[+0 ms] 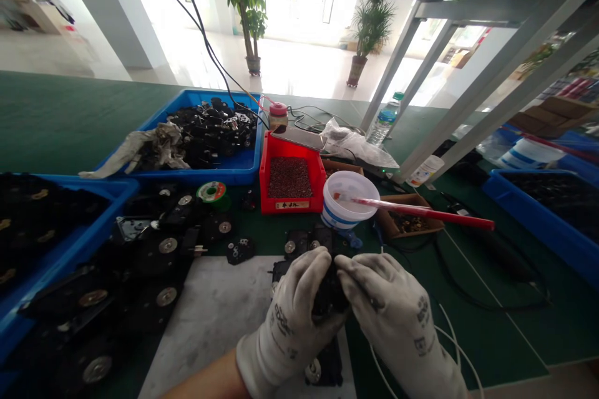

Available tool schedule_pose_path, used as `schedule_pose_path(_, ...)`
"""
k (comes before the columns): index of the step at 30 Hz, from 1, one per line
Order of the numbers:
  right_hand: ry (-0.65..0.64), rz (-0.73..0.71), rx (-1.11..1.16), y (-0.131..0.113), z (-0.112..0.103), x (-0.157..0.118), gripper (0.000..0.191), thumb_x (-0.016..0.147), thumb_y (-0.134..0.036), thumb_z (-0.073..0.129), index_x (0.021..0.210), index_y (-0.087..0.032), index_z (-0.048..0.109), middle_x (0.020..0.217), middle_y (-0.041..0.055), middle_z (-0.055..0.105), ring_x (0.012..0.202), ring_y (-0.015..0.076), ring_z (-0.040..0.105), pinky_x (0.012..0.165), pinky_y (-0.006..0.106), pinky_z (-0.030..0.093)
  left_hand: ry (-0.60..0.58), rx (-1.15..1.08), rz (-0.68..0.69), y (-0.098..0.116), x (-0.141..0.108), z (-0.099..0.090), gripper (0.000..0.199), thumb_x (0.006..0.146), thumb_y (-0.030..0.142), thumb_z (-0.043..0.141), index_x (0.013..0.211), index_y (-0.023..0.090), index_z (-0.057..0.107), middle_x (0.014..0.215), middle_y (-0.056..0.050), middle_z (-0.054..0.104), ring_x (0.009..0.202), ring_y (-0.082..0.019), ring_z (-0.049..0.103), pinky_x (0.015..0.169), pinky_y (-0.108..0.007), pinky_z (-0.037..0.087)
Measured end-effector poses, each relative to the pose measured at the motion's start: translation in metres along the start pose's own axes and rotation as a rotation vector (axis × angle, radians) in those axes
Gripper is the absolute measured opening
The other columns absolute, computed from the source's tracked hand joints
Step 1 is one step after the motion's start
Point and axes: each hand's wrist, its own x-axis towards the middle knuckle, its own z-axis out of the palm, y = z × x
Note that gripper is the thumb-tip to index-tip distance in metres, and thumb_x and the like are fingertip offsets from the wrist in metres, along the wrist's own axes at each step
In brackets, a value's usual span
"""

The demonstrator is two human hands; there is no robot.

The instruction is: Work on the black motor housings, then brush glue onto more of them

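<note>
Black plastic part (330, 299) clasped between both gloved hands (290, 312) (390, 305)

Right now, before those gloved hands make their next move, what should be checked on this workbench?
Left hand and right hand, both gloved, are on the black part: ok.
Black part's details: cannot tell, the gloves hide them.
Red rod lying across the white tub, away from the hands: ok.
Black plate lying loose on the green mat, outside any tray: not ok.
White cable beside the right glove, possibly touching: cannot tell.
</note>
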Motion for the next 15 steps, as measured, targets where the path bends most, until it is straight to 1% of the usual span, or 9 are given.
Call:
schedule_pose_path(1,0.002,0.079,0.058,0.003,0.0,-0.002,0.024,0.106,-0.022,0.056,0.115,-0.017,0.078,0.096,0.0097,0.079,0.083,0.0243,0.075,0.072,0.036,0.06,-0.008,-0.013,-0.019,0.001,0.001,-0.001,0.066,0.094,0.023,0.07,0.153,0.013,0.042,0.136,-0.02,0.065,0.131,-0.029,0.065,0.109,-0.041,0.061)
schedule_pose_path(3,-0.033,0.297,0.229,0.01,0.002,-0.008,0.03,0.106,-0.03,0.056,0.128,-0.018,0.074,0.109,0.0117,0.08,0.096,0.0265,0.077,0.086,0.041,0.063,-0.036,-0.029,-0.051,0.003,0.003,-0.004,0.066,0.094,0.024,0.07,0.153,0.014,0.042,0.137,-0.02,0.063,0.133,-0.029,0.064,0.108,-0.04,0.061)
schedule_pose_path(6,-0.158,0.558,0.556,0.017,0.008,-0.018,0.04,0.106,-0.042,0.056,0.138,-0.024,0.07,0.129,0.0118,0.076,0.118,0.0296,0.074,0.106,0.047,0.058,-0.1,-0.017,-0.086,0.004,0.005,-0.007,0.063,0.092,0.026,0.068,0.15,0.015,0.046,0.138,-0.019,0.059,0.132,-0.031,0.063,0.103,-0.042,0.064)
schedule_pose_path(7,-0.193,0.61,0.659,0.017,0.01,-0.02,0.041,0.105,-0.046,0.056,0.139,-0.026,0.069,0.133,0.0108,0.074,0.123,0.0295,0.072,0.109,0.047,0.057,-0.12,-0.009,-0.099,0.004,0.005,-0.007,0.062,0.091,0.027,0.068,0.148,0.015,0.048,0.138,-0.019,0.057,0.131,-0.032,0.062,0.101,-0.043,0.065)
schedule_pose_path(9,-0.223,0.697,0.804,0.014,0.013,-0.021,0.046,0.104,-0.055,0.057,0.139,-0.028,0.069,0.136,0.0102,0.073,0.128,0.0294,0.069,0.111,0.046,0.056,-0.157,0.004,-0.115,0.003,0.005,-0.007,0.06,0.087,0.027,0.068,0.144,0.016,0.052,0.137,-0.019,0.055,0.13,-0.033,0.061,0.097,-0.045,0.066)
schedule_pose_path(12,-0.198,0.836,0.959,0.007,0.014,-0.015,0.059,0.093,-0.067,0.067,0.135,-0.025,0.071,0.135,0.0126,0.073,0.129,0.0316,0.067,0.113,0.047,0.054,-0.171,0.003,-0.129,0.003,0.004,-0.006,0.054,0.085,0.026,0.07,0.135,0.016,0.055,0.134,-0.018,0.054,0.129,-0.034,0.06,0.096,-0.046,0.066)
schedule_pose_path(14,-0.168,0.906,1.029,0.004,0.014,-0.011,0.067,0.086,-0.071,0.074,0.132,-0.023,0.072,0.133,0.0138,0.074,0.128,0.0327,0.067,0.113,0.047,0.054,-0.159,0.0,-0.13,0.004,0.004,-0.005,0.048,0.086,0.026,0.069,0.131,0.017,0.054,0.134,-0.018,0.054,0.129,-0.033,0.06,0.096,-0.047,0.066)
schedule_pose_path(15,-0.161,0.924,1.041,0.003,0.014,-0.009,0.069,0.084,-0.072,0.075,0.131,-0.022,0.072,0.133,0.0143,0.074,0.127,0.033,0.067,0.113,0.047,0.054,-0.151,0.002,-0.129,0.004,0.004,-0.004,0.049,0.086,0.026,0.068,0.132,0.016,0.053,0.134,-0.019,0.054,0.129,-0.033,0.06,0.096,-0.047,0.066)
